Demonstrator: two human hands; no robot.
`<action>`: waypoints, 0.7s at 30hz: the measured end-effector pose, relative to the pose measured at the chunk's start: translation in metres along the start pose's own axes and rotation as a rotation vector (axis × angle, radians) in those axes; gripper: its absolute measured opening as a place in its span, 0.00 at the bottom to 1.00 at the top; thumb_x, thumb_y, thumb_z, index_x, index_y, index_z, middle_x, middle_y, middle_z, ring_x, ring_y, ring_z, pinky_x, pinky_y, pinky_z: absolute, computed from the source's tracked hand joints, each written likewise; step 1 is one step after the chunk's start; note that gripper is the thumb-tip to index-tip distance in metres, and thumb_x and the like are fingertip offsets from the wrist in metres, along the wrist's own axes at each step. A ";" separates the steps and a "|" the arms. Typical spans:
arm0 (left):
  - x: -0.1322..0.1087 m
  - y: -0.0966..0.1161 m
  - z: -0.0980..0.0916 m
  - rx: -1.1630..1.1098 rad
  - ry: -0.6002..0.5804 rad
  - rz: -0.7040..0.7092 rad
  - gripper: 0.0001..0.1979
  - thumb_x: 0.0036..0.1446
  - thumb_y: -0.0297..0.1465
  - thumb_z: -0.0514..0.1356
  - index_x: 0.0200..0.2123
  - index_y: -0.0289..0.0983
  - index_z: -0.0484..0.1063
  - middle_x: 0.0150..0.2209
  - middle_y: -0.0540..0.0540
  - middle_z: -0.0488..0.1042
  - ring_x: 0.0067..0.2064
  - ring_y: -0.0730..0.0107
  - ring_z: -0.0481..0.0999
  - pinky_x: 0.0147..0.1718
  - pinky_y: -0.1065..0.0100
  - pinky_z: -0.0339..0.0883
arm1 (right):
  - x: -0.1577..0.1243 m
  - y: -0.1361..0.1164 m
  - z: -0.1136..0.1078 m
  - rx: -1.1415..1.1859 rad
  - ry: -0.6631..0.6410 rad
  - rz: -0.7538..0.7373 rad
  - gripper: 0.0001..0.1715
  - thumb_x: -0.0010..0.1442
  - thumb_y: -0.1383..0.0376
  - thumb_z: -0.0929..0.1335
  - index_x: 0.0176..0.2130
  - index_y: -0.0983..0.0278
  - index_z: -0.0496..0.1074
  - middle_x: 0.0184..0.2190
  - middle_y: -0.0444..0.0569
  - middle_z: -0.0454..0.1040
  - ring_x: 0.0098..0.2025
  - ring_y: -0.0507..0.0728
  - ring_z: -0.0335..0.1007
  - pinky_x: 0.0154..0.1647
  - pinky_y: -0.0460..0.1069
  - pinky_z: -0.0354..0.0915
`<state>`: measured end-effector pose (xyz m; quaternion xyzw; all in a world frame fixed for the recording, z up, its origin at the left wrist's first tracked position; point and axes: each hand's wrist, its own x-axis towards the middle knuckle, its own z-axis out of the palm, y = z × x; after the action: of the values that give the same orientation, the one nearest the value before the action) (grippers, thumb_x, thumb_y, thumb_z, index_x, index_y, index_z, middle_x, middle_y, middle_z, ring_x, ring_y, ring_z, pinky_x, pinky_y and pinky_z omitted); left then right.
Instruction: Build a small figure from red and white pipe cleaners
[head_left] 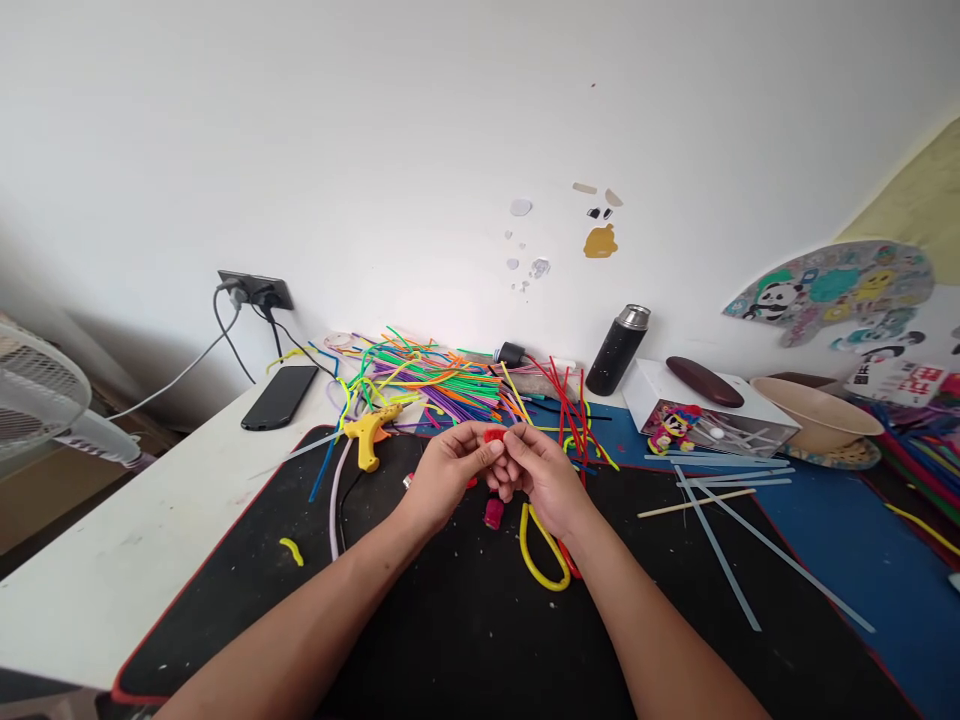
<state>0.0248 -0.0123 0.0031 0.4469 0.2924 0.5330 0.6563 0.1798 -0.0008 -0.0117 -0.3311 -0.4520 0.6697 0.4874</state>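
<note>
My left hand [450, 470] and my right hand [544, 475] meet over the black mat [450, 620], fingers pinched together on a small red pipe-cleaner piece [493, 436] held between them. Just below the hands a small dark red coiled piece [493, 513] lies on the mat. A looped yellow pipe cleaner [541, 560] with a red one beside it lies under my right wrist. A yellow glue gun [369, 434] rests to the left of my left hand.
A heap of coloured pipe cleaners [435, 385] lies behind the hands. A black phone [280, 397], a black flask [616, 350], a white box [709, 405], a bowl [814, 410] and clear glue sticks [720, 555] surround the mat. A fan [37, 395] stands at the left.
</note>
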 end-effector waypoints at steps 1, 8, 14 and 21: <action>0.000 0.000 0.000 -0.042 -0.020 -0.020 0.17 0.56 0.41 0.73 0.37 0.32 0.79 0.29 0.42 0.82 0.26 0.68 0.79 0.27 0.70 0.71 | 0.000 0.000 -0.001 0.018 0.009 0.001 0.22 0.60 0.50 0.77 0.32 0.63 0.71 0.19 0.39 0.68 0.19 0.51 0.71 0.18 0.43 0.67; 0.003 -0.003 -0.005 -0.257 -0.055 -0.144 0.18 0.57 0.42 0.72 0.37 0.30 0.81 0.32 0.37 0.83 0.31 0.64 0.82 0.31 0.69 0.76 | 0.001 -0.005 -0.005 0.072 0.024 0.027 0.22 0.56 0.51 0.79 0.34 0.63 0.72 0.19 0.37 0.69 0.17 0.49 0.68 0.17 0.43 0.67; 0.003 -0.005 -0.005 -0.270 -0.021 -0.146 0.18 0.55 0.41 0.74 0.37 0.29 0.82 0.32 0.37 0.83 0.31 0.64 0.83 0.32 0.68 0.78 | -0.001 -0.008 0.001 0.037 0.018 0.007 0.22 0.56 0.51 0.79 0.33 0.63 0.72 0.20 0.38 0.70 0.18 0.49 0.68 0.17 0.42 0.67; 0.003 -0.008 -0.006 -0.280 -0.011 -0.141 0.18 0.53 0.37 0.75 0.42 0.30 0.82 0.32 0.40 0.83 0.31 0.65 0.83 0.32 0.69 0.78 | -0.001 -0.004 -0.001 -0.021 0.021 -0.032 0.22 0.59 0.50 0.77 0.33 0.62 0.70 0.19 0.38 0.70 0.17 0.49 0.68 0.18 0.43 0.69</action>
<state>0.0236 -0.0079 -0.0064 0.3322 0.2421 0.5189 0.7495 0.1826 -0.0014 -0.0084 -0.3361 -0.4590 0.6536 0.4992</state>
